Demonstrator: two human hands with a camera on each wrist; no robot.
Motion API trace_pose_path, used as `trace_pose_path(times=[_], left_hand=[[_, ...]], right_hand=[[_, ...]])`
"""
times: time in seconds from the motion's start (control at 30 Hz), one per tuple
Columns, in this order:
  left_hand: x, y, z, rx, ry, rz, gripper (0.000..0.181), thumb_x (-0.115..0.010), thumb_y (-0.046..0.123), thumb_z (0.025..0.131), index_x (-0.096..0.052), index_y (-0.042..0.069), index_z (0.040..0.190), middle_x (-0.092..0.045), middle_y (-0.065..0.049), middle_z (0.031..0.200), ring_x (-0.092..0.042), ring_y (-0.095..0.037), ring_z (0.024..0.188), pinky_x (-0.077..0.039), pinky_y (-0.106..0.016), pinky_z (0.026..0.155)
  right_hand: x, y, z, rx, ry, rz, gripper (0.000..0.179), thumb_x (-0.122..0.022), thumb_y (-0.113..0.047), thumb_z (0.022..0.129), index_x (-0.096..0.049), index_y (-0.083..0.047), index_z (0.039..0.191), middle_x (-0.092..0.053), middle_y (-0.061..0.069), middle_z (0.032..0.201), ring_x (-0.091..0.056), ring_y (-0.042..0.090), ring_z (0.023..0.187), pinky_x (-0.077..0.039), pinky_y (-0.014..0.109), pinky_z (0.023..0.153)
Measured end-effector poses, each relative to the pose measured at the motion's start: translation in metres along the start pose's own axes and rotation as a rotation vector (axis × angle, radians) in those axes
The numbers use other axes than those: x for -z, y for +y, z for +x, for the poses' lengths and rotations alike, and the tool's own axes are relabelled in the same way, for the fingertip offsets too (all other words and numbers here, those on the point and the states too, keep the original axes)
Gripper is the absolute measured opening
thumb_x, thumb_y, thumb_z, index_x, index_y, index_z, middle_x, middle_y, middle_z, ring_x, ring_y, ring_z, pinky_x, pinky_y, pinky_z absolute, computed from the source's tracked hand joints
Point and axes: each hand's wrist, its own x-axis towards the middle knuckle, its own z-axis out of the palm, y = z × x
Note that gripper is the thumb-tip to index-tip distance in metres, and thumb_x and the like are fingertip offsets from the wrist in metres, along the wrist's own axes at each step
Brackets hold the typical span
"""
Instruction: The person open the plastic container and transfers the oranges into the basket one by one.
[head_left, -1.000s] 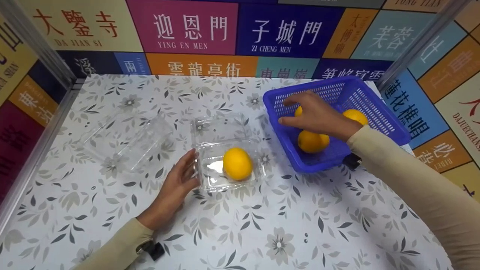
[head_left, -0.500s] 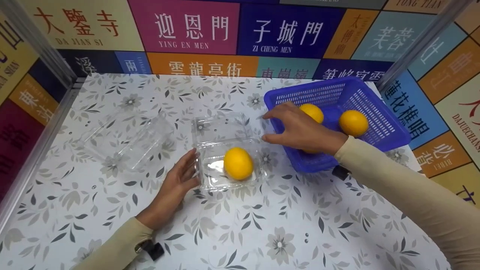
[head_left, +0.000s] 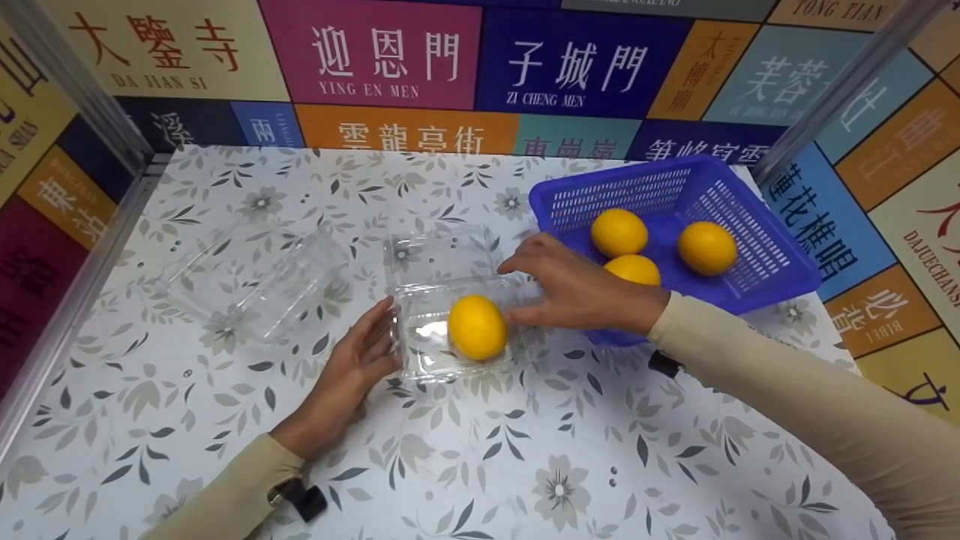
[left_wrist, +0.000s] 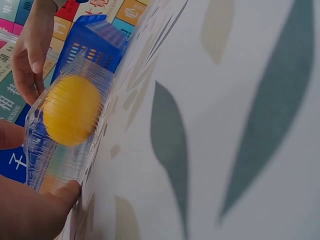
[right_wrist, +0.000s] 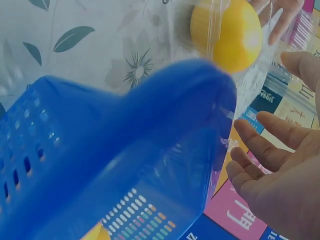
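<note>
A clear plastic clamshell box [head_left: 420,371] lies on the table with its lid [head_left: 442,251] folded back, holding one orange [head_left: 478,328]. My left hand [head_left: 349,382] rests at the box's left side, thumb and fingers spread along its edge. My right hand [head_left: 581,289], fingers parted and nothing in them, hovers between the box and the blue basket [head_left: 765,296], its fingertips near the box's right edge. In the right wrist view, the right hand's palm [right_wrist: 285,185] shows bare beside the basket's rim. Inside the basket sit several oranges [head_left: 706,247], one partly hidden by the right hand.
Another clear plastic clamshell box [head_left: 259,281] lies at the left of the flower-patterned table [head_left: 450,465]. Panels printed with large characters [head_left: 382,56] stand along the back and sides, with metal posts [head_left: 97,90] at the corners.
My right hand has moved from above the basket left toward the box, uncovering the oranges in the basket. My left hand stays at the box.
</note>
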Motion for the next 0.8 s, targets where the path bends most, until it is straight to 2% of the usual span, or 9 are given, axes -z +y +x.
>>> trace_pose_path(times=[0.37,0.8], left_hand=[[0.001,0.001,0.000,0.006,-0.007,0.007,0.085,-0.061,-0.003,0.104,-0.024,0.021,0.176,-0.024,-0.007,0.181,-0.030,-0.026,0.166,-0.032,-0.040,0.131],[0.001,0.000,0.000,0.000,-0.002,0.009,0.087,-0.060,-0.006,0.102,-0.024,0.021,0.177,-0.024,-0.008,0.182,-0.030,-0.026,0.166,-0.032,-0.040,0.131]], right_hand=[[-0.012,-0.003,0.006,0.006,-0.044,-0.025,0.073,-0.086,-0.041,0.094,-0.063,-0.005,0.153,-0.063,0.011,0.147,-0.044,0.029,0.139,-0.044,0.048,0.120],[-0.027,-0.007,0.012,0.055,-0.109,-0.100,0.075,-0.090,-0.037,0.092,-0.061,-0.007,0.154,-0.061,0.011,0.149,-0.042,0.030,0.145,-0.037,0.051,0.126]])
